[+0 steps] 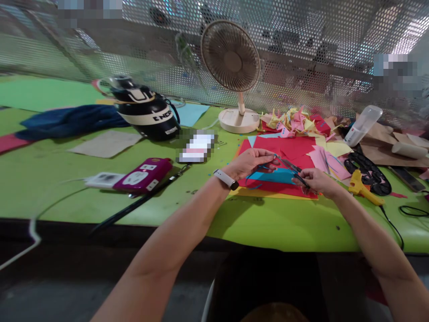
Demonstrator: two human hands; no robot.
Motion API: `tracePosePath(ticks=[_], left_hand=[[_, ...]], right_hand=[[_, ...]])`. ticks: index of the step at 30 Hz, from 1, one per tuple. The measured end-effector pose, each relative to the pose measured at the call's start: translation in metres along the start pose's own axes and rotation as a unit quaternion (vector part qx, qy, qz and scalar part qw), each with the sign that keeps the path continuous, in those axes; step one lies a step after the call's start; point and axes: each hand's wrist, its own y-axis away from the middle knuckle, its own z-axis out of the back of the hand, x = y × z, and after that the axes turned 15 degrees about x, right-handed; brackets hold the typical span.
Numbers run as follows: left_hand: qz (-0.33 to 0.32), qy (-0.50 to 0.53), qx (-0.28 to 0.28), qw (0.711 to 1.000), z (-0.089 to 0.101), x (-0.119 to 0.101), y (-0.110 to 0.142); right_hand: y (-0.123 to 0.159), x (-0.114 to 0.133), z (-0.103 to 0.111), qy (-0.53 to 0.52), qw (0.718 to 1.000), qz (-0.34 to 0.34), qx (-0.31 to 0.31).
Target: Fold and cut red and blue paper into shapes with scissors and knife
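Note:
My left hand (252, 162), with a white watch on its wrist, is closed in a pinch on a thin blue paper strip (255, 182) that curls down over the table. My right hand (315, 181) grips black scissors (291, 169), whose blades point toward the left hand's fingertips. Both hands hover over a stack of coloured paper: a blue sheet (276, 176) on red sheets (284, 147) with a yellow sheet under them.
A green table (67, 179) carries a white fan (234, 67), a black helmet (147, 112), a magenta power strip (142, 175), a yellow glue gun (362, 187), paper scraps (291, 120), brown paper (385, 143) and blue cloth (70, 120). A perforated metal screen stands behind.

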Motion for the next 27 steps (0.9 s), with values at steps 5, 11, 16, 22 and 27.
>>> tracePosePath(ticks=[5, 11, 16, 22, 27], left_hand=[[-0.004, -0.011, -0.008, 1.0, -0.0006, 0.0012, 0.0002], [-0.012, -0.02, 0.002, 1.0, 0.0015, 0.0028, -0.0004], [-0.011, -0.025, 0.005, 1.0, 0.0028, 0.0035, -0.0009], [-0.012, -0.026, 0.0, 1.0, -0.0012, 0.0007, 0.0012], [0.004, -0.028, 0.015, 0.999, -0.0029, -0.0023, 0.0035]], right_hand=[[0.0004, 0.0001, -0.0009, 0.0, 1.0, 0.003, -0.004], [-0.0007, -0.0012, -0.0007, -0.002, 1.0, 0.007, -0.004], [-0.0016, -0.0038, 0.0006, 0.003, 1.0, 0.008, -0.002], [-0.0036, -0.0072, 0.0008, 0.002, 1.0, 0.014, -0.006], [-0.0045, -0.0078, 0.0003, -0.002, 1.0, 0.01, -0.014]])
